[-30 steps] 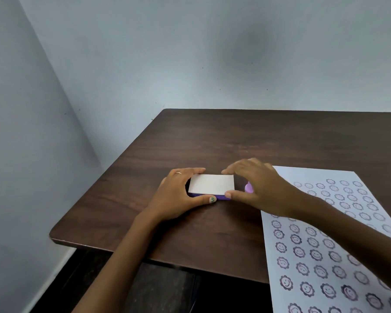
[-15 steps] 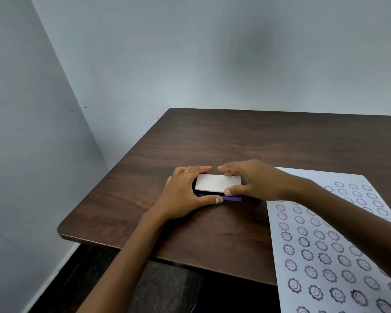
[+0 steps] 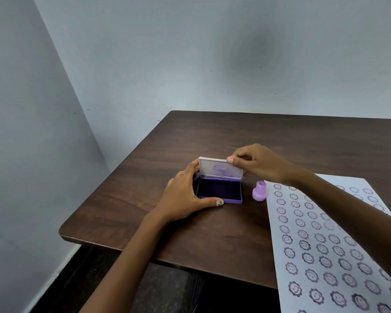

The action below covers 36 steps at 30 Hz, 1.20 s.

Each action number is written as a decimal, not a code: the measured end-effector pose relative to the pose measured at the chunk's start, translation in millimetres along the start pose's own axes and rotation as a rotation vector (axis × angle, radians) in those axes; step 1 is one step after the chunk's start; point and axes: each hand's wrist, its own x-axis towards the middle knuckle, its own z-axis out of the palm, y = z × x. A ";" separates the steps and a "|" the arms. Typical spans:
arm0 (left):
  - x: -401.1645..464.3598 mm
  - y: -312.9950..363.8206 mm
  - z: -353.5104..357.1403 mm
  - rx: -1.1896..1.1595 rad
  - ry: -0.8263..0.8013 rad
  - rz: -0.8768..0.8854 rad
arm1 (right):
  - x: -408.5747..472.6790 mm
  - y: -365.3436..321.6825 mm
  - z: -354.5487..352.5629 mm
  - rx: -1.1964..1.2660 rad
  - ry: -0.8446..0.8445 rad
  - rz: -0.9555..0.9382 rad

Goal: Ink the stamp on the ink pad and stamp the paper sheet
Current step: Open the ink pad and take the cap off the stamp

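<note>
A purple ink pad [image 3: 219, 191] lies open on the brown table [image 3: 212, 136], its dark pad showing. Its white lid [image 3: 221, 169] stands nearly upright at the back. My left hand [image 3: 183, 195] grips the pad's base from the left, thumb on the front edge. My right hand [image 3: 257, 164] pinches the top right corner of the lid. A small lilac stamp [image 3: 259, 191] stands upright just right of the pad, touched by neither hand. The white paper sheet [image 3: 325, 245], covered with several rows of purple smiley-flower prints, lies to the right under my right forearm.
Pale walls close in behind and to the left of the table. The table's left and front edges drop to a dark floor [image 3: 163, 288]. The paper sheet hangs past the table's front edge at the lower right.
The ink pad's lid was shut flat under both hands; my right hand has swung it up and open. The lilac stamp beside the pad has come into view.
</note>
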 end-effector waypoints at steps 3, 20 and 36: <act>-0.3 2.0 -0.7 -0.019 -0.011 -0.009 | 10.2 6.4 2.6 0.090 0.109 0.039; 0.3 -1.4 -0.8 0.018 -0.039 0.005 | 47.4 41.2 20.2 -0.063 0.147 0.121; 2.8 -3.3 0.1 0.070 -0.040 0.035 | 40.0 40.8 20.0 0.001 0.207 0.155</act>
